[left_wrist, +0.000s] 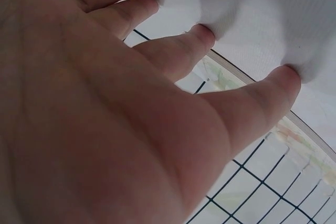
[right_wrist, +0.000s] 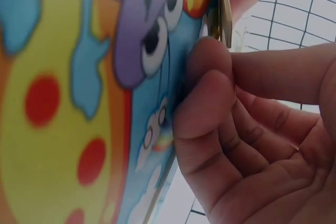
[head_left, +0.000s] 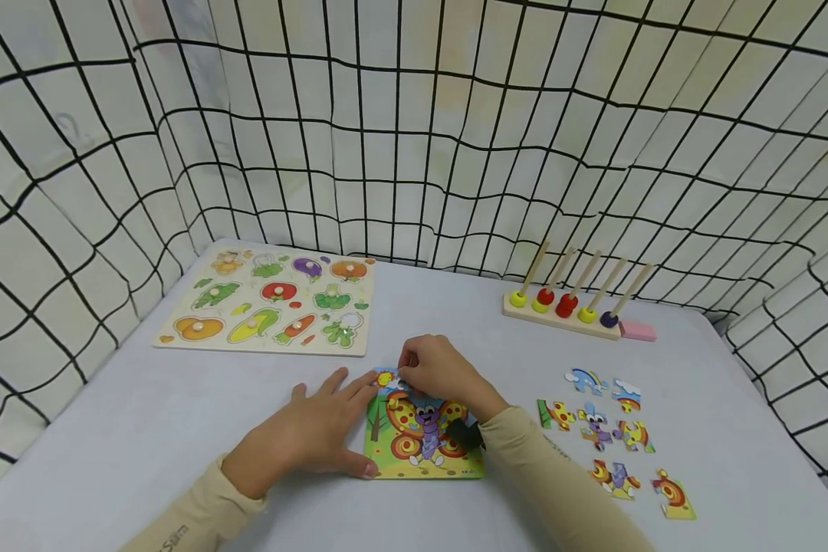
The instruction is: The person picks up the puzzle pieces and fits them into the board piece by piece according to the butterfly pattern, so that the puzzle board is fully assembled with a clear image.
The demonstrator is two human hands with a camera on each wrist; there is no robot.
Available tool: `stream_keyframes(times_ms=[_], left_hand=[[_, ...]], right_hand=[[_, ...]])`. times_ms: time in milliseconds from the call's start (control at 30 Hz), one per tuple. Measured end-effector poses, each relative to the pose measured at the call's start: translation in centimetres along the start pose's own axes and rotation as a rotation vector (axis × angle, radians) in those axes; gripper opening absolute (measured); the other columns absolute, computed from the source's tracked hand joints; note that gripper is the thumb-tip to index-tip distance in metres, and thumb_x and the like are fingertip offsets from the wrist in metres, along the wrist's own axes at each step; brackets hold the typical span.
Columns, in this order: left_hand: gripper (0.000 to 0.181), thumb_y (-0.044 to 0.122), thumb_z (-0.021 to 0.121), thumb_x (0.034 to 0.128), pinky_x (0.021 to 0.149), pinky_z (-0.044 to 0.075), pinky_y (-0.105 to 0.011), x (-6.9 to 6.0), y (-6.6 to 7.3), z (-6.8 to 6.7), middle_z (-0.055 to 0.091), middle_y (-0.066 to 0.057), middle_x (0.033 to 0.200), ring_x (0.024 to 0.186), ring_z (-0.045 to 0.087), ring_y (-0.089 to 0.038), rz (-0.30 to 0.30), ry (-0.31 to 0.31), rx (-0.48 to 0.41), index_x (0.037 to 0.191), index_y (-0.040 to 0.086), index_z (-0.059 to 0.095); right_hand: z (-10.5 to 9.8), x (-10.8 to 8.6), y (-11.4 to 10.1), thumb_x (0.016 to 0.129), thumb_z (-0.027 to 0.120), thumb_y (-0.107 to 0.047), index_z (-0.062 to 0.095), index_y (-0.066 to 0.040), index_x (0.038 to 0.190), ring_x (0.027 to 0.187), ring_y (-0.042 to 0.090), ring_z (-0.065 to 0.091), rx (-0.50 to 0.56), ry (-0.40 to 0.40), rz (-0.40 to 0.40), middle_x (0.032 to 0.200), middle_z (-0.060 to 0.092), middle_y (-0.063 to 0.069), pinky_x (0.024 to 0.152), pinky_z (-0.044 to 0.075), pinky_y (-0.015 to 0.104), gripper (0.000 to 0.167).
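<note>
A square butterfly puzzle board (head_left: 403, 464) lies on the table in front of me. My left hand (head_left: 310, 433) spreads along its left side, the thumb at the lower left edge and the index finger near the upper left corner. In the left wrist view other fingertips (left_wrist: 286, 74) rest on the white tabletop. At the board's top left my right hand (head_left: 438, 372) pinches a puzzle piece with a sun (head_left: 385, 379) between thumb and curled index finger. The right wrist view shows the piece's raised edge (right_wrist: 226, 11); the fingers partly hide it.
Several loose butterfly puzzle pieces (head_left: 596, 425) lie spread out right of the board. Behind them stand a peg stacker (head_left: 559, 316) with coloured beads and a pink block (head_left: 638, 330). A wooden vegetable puzzle (head_left: 262, 345) lies back left. Black netting (head_left: 400, 119) encloses the table.
</note>
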State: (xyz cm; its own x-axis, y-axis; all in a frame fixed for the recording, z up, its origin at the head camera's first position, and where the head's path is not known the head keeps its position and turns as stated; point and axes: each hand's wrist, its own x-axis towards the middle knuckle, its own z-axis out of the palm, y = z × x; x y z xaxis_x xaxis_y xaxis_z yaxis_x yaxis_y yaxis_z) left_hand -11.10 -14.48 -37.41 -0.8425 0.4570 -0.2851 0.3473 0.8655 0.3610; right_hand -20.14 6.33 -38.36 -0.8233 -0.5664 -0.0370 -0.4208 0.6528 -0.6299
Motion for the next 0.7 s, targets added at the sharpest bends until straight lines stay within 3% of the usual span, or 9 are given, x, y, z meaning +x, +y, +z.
stream_keyframes(times_ms=[300,700], left_hand=[[0.109,0.061,0.09,0.0793,0.105,0.023,-0.089,0.29,-0.28,0.12,0.028,-0.007,0.175,0.158,0.021,-0.048,-0.006,-0.009,-0.002,0.161,0.006,0.046],[0.108,0.062,0.09,0.0781,0.105,0.022,-0.09,0.47,-0.36,0.28,0.029,-0.007,0.175,0.158,0.021,-0.048,-0.011,-0.007,0.004,0.161,0.008,0.047]], right_hand=[[0.41,0.08,0.06,0.101,0.072,-0.004,0.07,-0.006,0.087,0.056,0.009,0.056,-0.003,-0.011,0.002,0.071,0.061,-0.001,0.055,0.046,0.023,0.014],[-0.07,-0.07,0.26,0.098,0.078,-0.013,0.07,-0.01,0.105,0.072,0.012,0.058,-0.031,-0.15,-0.004,0.082,0.065,-0.003,0.065,0.049,0.026,0.011]])
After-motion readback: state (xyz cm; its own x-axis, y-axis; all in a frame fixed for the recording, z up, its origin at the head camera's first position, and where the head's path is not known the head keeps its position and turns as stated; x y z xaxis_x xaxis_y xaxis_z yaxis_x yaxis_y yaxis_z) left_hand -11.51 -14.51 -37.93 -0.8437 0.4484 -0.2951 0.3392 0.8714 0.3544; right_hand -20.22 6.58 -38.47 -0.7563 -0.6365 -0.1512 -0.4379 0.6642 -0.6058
